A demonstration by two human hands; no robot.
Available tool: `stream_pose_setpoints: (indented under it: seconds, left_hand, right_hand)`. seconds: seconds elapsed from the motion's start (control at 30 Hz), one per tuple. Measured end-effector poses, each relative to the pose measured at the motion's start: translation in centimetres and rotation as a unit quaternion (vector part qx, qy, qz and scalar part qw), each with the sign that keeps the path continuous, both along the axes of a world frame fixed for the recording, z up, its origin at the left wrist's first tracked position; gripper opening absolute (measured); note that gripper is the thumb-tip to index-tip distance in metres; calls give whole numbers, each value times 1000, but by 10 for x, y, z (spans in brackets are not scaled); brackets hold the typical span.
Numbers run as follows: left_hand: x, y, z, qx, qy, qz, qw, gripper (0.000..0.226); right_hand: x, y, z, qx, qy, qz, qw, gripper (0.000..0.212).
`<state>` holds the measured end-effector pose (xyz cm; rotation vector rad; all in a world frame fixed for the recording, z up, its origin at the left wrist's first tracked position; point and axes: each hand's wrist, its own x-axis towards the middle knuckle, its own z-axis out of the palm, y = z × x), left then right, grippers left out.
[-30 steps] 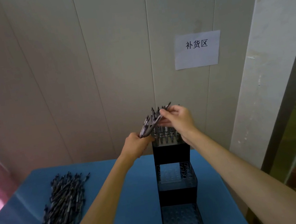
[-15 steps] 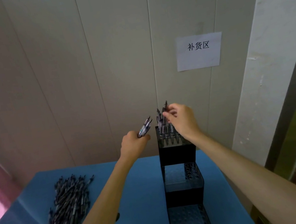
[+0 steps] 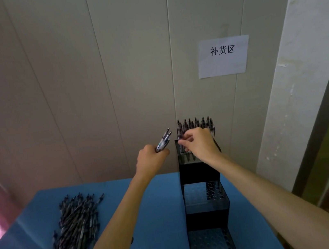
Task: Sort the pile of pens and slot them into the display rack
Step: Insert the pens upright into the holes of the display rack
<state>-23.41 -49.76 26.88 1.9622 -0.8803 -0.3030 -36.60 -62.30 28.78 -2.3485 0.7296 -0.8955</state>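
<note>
While the right hand [image 3: 200,144] pinched a pen at the top tier, centre frame, the left hand [image 3: 150,158] gripped a small bunch of pens [image 3: 164,140] just beside it, roughly three or four. Top tier of the display rack [image 3: 204,195] looked nearly full, too many standing pens to count. Two lower tiers stood bare of pens. Plenty left, I judged: the pile of pens [image 3: 75,231] at lower left on the blue table [image 3: 161,221] ran to dozens.
</note>
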Motion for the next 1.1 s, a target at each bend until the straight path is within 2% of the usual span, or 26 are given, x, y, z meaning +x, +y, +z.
stream_pose_setpoints:
  seconds: [0.13, 0.33, 0.5, 0.63, 0.8, 0.93, 1.0, 1.1]
  left_hand:
    - [-1, -4, -3, 9, -4, -8, 1000, 32]
    - [-6, -10, -5, 17, -6, -10, 1000, 29]
    - [-9, -14, -2, 28, -25, -8, 999, 27]
    - [-18, -17, -1, 11, -53, -36, 998, 30]
    - [-24, -17, 3, 21, -81, -36, 996, 25]
    - [-21, -12, 4, 42, -107, -15, 993, 22]
    - [-18, -9, 4, 42, -108, -1, 993, 28]
    - [-16, -6, 4, 44, -110, 14, 993, 34]
  right_hand:
    - [-2, 1, 0, -6, 15, -9, 1000, 17]
    - [-8, 0, -5, 34, 32, -4, 999, 20]
    - [-15, 10, 3, 178, -39, 67, 981, 18]
    - [-18, 19, 7, 218, -65, 106, 968, 19]
    - [-19, 16, 7, 275, -119, 103, 948, 13]
    - [-20, 5, 19, 351, -232, 55, 905, 15]
    - [-24, -3, 28, 322, -261, 25, 909, 15]
    - [-28, -13, 33, 167, -208, 0, 964, 11]
